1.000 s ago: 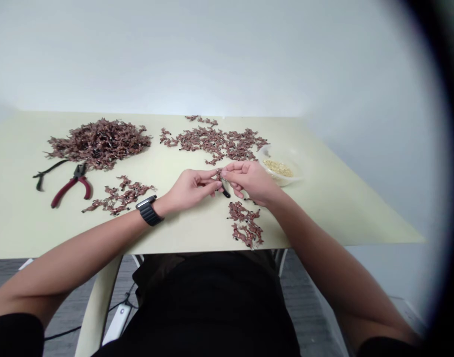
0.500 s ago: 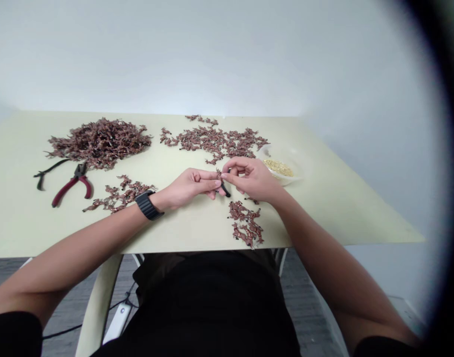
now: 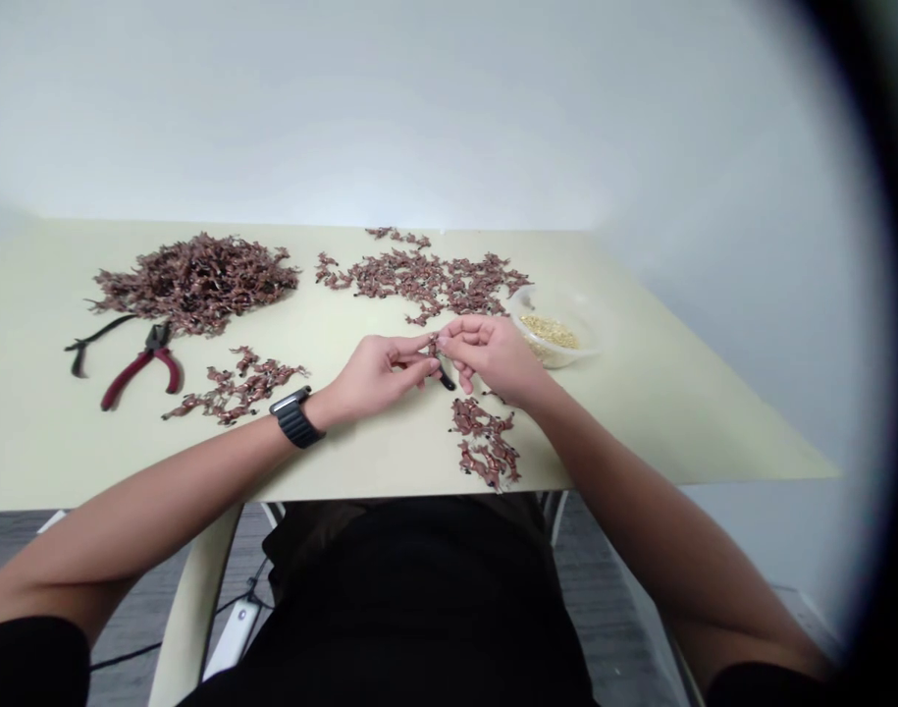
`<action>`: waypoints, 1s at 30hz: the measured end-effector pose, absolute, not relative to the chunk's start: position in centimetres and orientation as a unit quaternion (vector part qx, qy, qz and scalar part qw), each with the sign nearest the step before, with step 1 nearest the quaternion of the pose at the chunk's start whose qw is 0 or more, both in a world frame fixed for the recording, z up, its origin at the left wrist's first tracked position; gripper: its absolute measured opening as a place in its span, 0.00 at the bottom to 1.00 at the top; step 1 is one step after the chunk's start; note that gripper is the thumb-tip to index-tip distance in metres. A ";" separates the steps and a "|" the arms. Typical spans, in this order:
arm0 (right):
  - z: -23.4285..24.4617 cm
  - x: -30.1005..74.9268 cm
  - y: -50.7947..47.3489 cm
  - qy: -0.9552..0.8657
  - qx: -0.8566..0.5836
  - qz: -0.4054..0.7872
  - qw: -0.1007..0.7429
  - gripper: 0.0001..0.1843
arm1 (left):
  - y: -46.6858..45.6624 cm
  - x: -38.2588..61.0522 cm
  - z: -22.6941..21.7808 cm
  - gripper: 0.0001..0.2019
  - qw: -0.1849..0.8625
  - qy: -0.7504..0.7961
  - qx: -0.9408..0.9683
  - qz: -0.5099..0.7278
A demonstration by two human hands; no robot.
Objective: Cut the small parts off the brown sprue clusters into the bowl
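Note:
My left hand [image 3: 379,376] and my right hand [image 3: 493,356] meet above the middle of the pale table [image 3: 676,393]. Both pinch one small brown piece [image 3: 435,346] between their fingertips. A short black tool tip [image 3: 447,381] sticks out below my fingers; which hand grips it I cannot tell. A black watch [image 3: 295,416] sits on my left wrist. A small heap of brown pieces [image 3: 485,447] lies just below my right hand near the front edge.
A big pile of brown pieces [image 3: 194,280] lies at the back left and a spread of them [image 3: 426,277] at the back middle. A smaller scatter [image 3: 235,388] is left of my wrist. Red-handled pliers [image 3: 139,365], a black tool [image 3: 87,344], and a clear bowl of yellowish bits [image 3: 552,334] stand around.
Both hands stayed together over the same spot, with fingers shifting slightly on the small piece. My left wrist turned a little. Nothing on the table moved.

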State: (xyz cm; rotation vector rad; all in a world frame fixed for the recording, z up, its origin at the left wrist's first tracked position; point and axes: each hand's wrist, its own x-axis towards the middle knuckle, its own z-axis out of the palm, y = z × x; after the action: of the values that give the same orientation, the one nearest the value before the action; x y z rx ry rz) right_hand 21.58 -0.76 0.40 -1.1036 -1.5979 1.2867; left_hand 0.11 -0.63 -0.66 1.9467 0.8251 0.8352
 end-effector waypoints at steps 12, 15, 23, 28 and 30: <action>0.6 22.1 -0.1 -0.591 -0.422 0.584 0.363 0.19 | 0.0 -0.2 -1.4 0.23 0.282 0.352 0.820 0.352; 0.3 22.9 -0.1 -0.724 -0.498 0.322 0.352 0.23 | 0.4 0.0 -1.3 0.21 0.441 0.389 0.715 0.379; -1.6 23.3 0.0 -0.848 -0.506 0.086 0.135 0.18 | 2.5 -0.9 -1.6 0.11 0.503 0.398 0.630 0.438; 0.2 23.9 0.2 -0.788 -0.532 0.017 0.310 0.16 | 3.4 -1.6 -1.6 0.17 0.482 0.429 0.625 0.440; 0.8 24.4 0.3 -0.757 -0.532 0.072 0.373 0.20 | 3.5 -1.8 -1.4 0.17 0.498 0.416 0.637 0.416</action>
State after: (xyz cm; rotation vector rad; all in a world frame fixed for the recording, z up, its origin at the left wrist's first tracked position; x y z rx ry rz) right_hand 24.38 0.30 0.82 -1.3621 -1.9387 0.1834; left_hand -1.79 3.46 -1.41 1.5430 1.0073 1.0060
